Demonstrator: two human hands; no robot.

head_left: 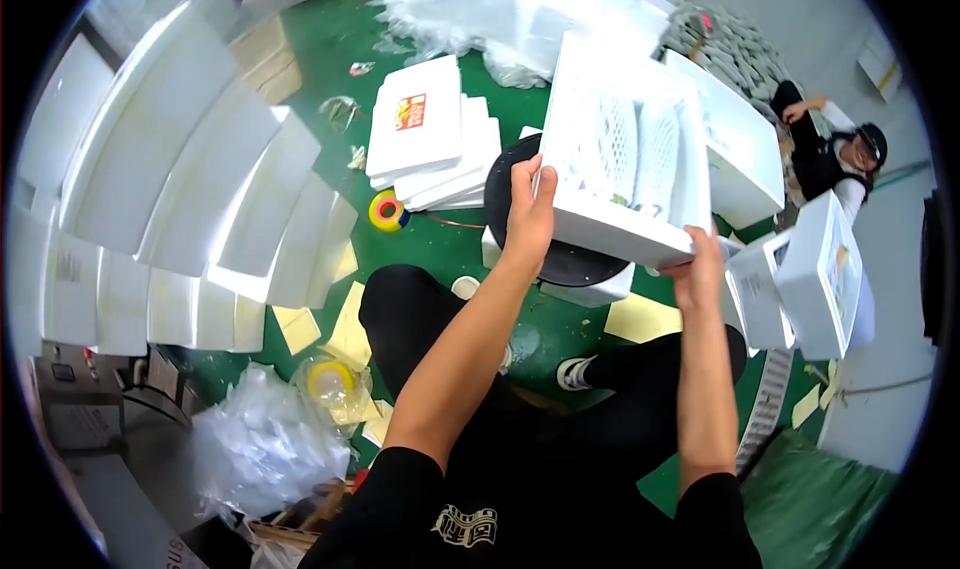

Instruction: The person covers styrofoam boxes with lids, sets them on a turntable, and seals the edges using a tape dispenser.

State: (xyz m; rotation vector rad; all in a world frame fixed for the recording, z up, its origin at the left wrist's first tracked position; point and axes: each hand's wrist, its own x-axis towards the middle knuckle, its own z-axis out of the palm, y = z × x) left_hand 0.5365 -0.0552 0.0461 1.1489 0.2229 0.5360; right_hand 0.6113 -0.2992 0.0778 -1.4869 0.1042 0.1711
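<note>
Left hand (530, 214) and right hand (698, 269), both partly closed, grip the near corners of an open white foam box (620, 231). Across a green floor (325, 44), white box stacks (165, 159) tower at left. Out front, the held box tilts over a round black top (508, 184); whether they touch cannot be told. White lids (432, 134) lie piled to its left. White netted items (635, 154) fill part of the box. Smallest, a yellow tape roll (377, 211) sits beside the lids.

Crumpled clear plastic (265, 444) at lower left, green bundle (815, 489) lower right.
</note>
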